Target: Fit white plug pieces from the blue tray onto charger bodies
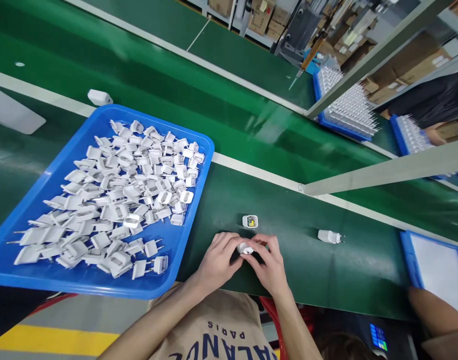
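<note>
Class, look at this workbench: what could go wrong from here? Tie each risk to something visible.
The small white piece between the left hand and right hand might slip. The open white housing just beyond them shows a yellow part, which could be damaged if knocked. White plug pieces lie jumbled in the blue tray, so they might scuff one another.

Shirt (179, 320): "PARIS" in small dark capitals, upside down to the camera; larger dark lettering (212, 346) alongside, cut off, not fully legible. Screen (379, 336): lit, characters too small to read. Cartons (414, 65): pale labels (438, 61), illegible.
</note>
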Tool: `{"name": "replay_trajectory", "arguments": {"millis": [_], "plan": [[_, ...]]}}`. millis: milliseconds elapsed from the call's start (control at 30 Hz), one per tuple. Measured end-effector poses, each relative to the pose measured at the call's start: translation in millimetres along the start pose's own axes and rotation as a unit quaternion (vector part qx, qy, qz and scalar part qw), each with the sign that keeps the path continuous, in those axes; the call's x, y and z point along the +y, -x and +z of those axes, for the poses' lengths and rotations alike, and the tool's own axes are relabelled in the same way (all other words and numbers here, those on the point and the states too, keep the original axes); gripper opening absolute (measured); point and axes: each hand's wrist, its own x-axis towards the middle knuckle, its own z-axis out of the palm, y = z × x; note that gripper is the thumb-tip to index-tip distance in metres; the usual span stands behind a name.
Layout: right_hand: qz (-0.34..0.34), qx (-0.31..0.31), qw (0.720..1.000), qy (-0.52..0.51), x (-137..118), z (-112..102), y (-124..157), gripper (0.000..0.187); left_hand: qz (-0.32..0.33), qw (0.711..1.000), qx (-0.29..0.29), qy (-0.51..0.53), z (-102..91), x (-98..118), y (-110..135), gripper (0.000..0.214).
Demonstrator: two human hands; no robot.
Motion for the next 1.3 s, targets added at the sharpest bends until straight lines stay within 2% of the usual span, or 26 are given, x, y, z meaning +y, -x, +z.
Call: {"name": "replay_trajectory", "arguments": {"millis": [167, 467, 1067, 1300], "plan": [[-0.036, -0.004, 0.999, -0.025, 7, -2, -3, 0.023, 0.01, 1.0, 0.01, 0.013, -1.5, 0, -1, 0.019], [-0.012, 0.004, 0.999, -0.051, 13, -3, -2, 0.016, 0.014, 0.999, 0.014, 0.028, -2.2, 0, -2, 0.017], [-0.044, -0.129, 0.986, -0.096, 15, -28, -32, 0.021, 0.007, 1.0, 0.005, 0.02, -7.2, 6, -7, 0.016], [-0.045, -0.15, 0.98, -0.124, 20, -30, -39, 0.02, -0.004, 1.0, -0.01, 0.008, -9.4, 8, -8, 0.018]]}}
